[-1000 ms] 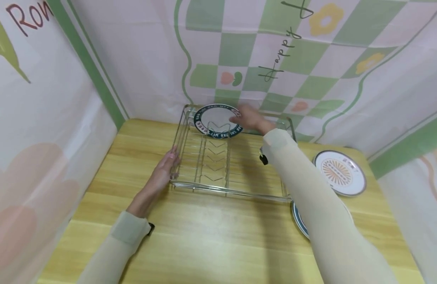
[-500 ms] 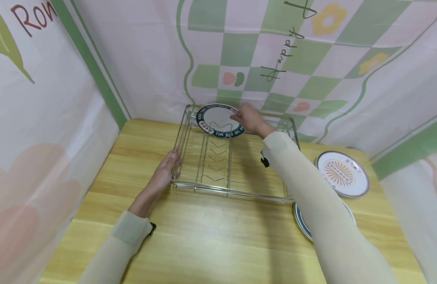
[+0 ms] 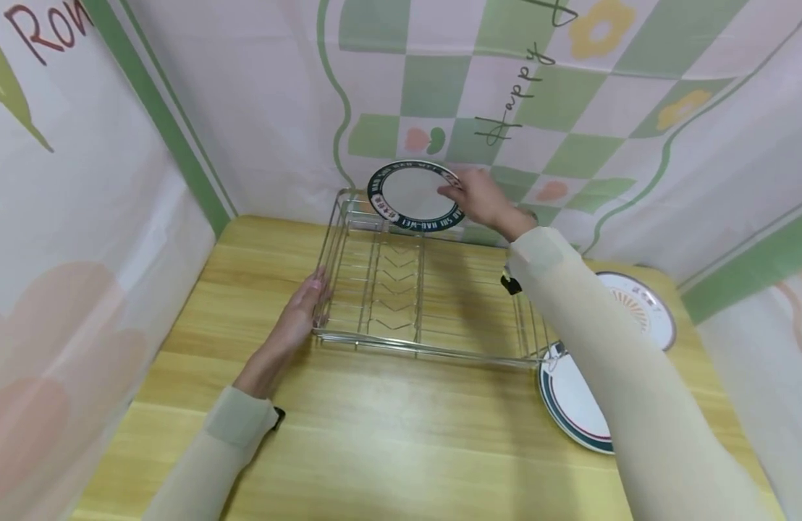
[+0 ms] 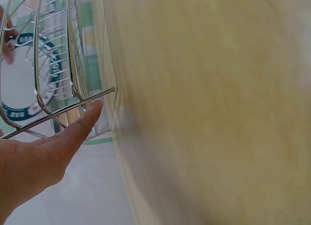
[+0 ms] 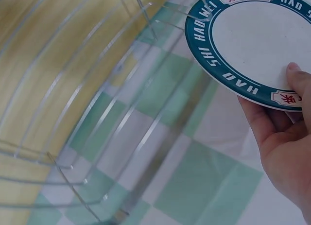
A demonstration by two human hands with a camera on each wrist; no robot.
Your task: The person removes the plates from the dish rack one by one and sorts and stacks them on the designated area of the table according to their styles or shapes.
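Observation:
My right hand (image 3: 488, 199) pinches the right edge of a round plate (image 3: 410, 192), its thumb on the white face and its fingers behind. A dark green rim with white lettering surrounds the face. The plate is raised and tilted over the back left of a metal wire dish rack (image 3: 466, 354). In the right wrist view the plate (image 5: 262, 40) is seen close, with rack wires beside it. My left hand (image 3: 300, 311) holds the rack's left side; in the left wrist view its thumb (image 4: 85, 125) lies along a wire and most other fingers are hidden.
Right of the rack, a plate with an orange sunburst (image 3: 642, 307) and a white plate with a blue-green rim (image 3: 573, 398) lie on the wooden table (image 3: 388, 441), partly hidden by my right sleeve. A patterned cloth (image 3: 433, 87) hangs close behind the rack.
My right hand has lifted the green-rimmed plate up from the back of the rack and slightly right. The rack's right part has shifted a little; my left hand stays on its side.

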